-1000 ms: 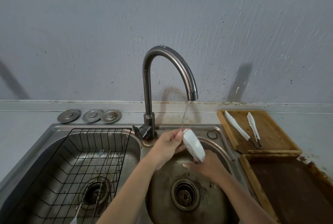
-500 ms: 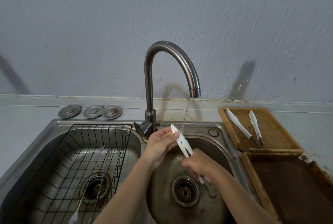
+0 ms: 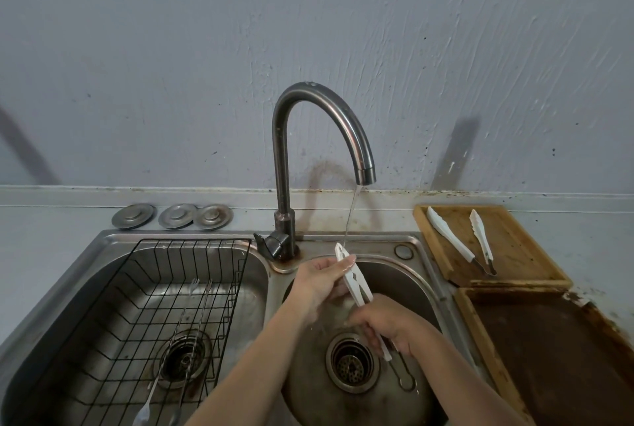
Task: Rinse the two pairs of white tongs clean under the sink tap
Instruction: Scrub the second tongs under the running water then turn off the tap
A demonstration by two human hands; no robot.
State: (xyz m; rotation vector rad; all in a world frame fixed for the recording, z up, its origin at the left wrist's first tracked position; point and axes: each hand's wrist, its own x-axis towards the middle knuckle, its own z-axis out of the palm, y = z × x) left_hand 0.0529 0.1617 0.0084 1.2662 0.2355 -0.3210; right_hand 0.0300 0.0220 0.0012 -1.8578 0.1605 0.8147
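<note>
I see one pair of white tongs (image 3: 355, 280) held slantwise over the right sink basin (image 3: 417, 274), its tip up and to the left, its handle end down and to the right. A thin stream of water (image 3: 350, 216) falls from the tap (image 3: 320, 158) and meets the tongs at their upper tip. My left hand (image 3: 320, 280) sits at that upper end, fingers curled around the white arms just below the tip. My right hand (image 3: 389, 324) is lower and nearer to me, closed around the handle part; a short white stub and a wire loop stick out below its fingers, above the drain (image 3: 352, 362). So the tongs span between both hands, each gripping one end.

The second pair of white tongs (image 3: 461, 240) lies to the right, well apart from the hands, on a small wooden tray (image 3: 514, 247) beside the sink. Its two arms are spread apart, joined at the end nearer to me. A larger, darker tray (image 3: 555, 357) touches the small one on its near side.

In the left basin stands a black wire rack (image 3: 164, 305), with a couple of long metal utensils (image 3: 182, 340) lying in it over that basin's drain. Behind the left basin, three round metal sink plugs (image 3: 176, 216) rest in a row on the table (image 3: 51, 220), below a rough grey wall (image 3: 308, 48).
</note>
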